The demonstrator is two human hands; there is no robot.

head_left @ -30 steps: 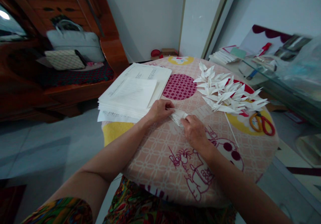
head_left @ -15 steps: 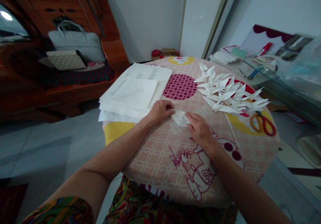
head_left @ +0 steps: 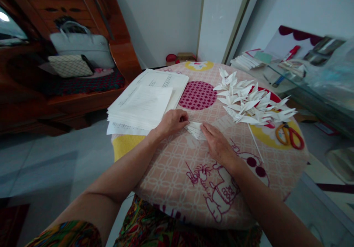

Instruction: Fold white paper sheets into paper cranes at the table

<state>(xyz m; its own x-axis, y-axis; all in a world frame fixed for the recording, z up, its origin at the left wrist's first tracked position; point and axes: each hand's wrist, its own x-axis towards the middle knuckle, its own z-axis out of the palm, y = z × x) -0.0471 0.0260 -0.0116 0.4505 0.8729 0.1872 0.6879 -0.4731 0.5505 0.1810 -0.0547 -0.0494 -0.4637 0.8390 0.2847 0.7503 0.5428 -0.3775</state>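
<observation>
Pressing a small folded paper (head_left: pixel 195 128) flat on the round table (head_left: pixel 171 180), between my 2 hands. My left hand (head_left: pixel 170 123) curls and pinches its left edge. My right hand (head_left: pixel 218 146) lies flat on its right side, fingers straight and close together. A stack of sheets (head_left: pixel 145 105) sits just beside my left hand. Paper birds (head_left: pixel 251 105) and scissors (head_left: pixel 289 136) lie further right.

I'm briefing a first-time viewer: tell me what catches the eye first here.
At the middle of the round table, the left hand and right hand press a small folded paper flat. Beyond the right hand lies a heap of white folded paper shapes, orange scissors beside it; a thick stack of sheets sits by the left hand.
</observation>
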